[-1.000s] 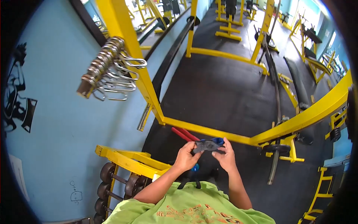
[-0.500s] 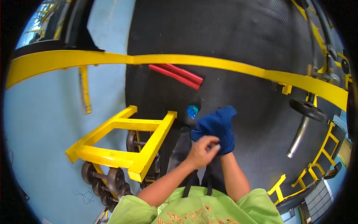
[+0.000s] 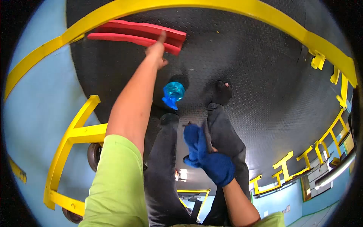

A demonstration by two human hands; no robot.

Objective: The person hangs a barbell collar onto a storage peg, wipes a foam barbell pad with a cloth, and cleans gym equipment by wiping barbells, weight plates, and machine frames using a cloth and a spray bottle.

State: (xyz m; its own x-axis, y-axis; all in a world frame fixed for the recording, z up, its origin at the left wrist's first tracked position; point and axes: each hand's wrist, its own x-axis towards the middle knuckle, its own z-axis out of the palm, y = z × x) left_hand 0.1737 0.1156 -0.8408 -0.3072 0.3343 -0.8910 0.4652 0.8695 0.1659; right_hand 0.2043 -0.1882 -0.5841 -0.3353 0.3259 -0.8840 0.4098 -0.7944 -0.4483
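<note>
While the left hand (image 3: 155,49) reaches out bare over the red padding (image 3: 140,31), its index finger and thumb stand apart; blur leaves contact uncertain. Padding lies on the black floor (image 3: 261,79), near the yellow bar (image 3: 181,3). Right hand (image 3: 218,166) sits inside a blue cloth (image 3: 194,142), mostly hidden: cannot tell whether its fingers are closed on anything. Turquoise bottle (image 3: 175,90) on the floor between padding and the legs. Likely faults: a one-handed pinch at one end could let the long padding swing or twist loose, perhaps knocking the bar; drawing the forearm back low could tip the bottle, which is just beside its path; loose folds at the cloth's free end could catch or slip.
</note>
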